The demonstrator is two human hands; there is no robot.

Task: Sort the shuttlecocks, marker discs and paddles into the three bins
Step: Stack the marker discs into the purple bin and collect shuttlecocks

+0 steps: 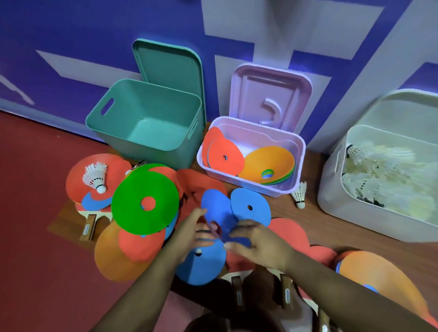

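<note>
In the head view we see both hands meeting over a blue flat marker disc (216, 209) on the floor pile. The right hand (255, 238) curls its fingers over the disc's near edge. The left hand (191, 229) touches its left side, but blur hides whether it grips. Beyond stand a teal plastic bin (145, 111), a lilac plastic bin (300, 155) holding red discs (225, 155) and orange discs (269, 162), and a white plastic bin (356, 214) holding feather shuttlecocks (382, 176). Wooden-handled paddles (237, 290) lie under the wrists.

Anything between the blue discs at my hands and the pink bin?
Nothing visible: the pink bin stands open, its lid upright behind; only another blue disc lies flat between.
</note>
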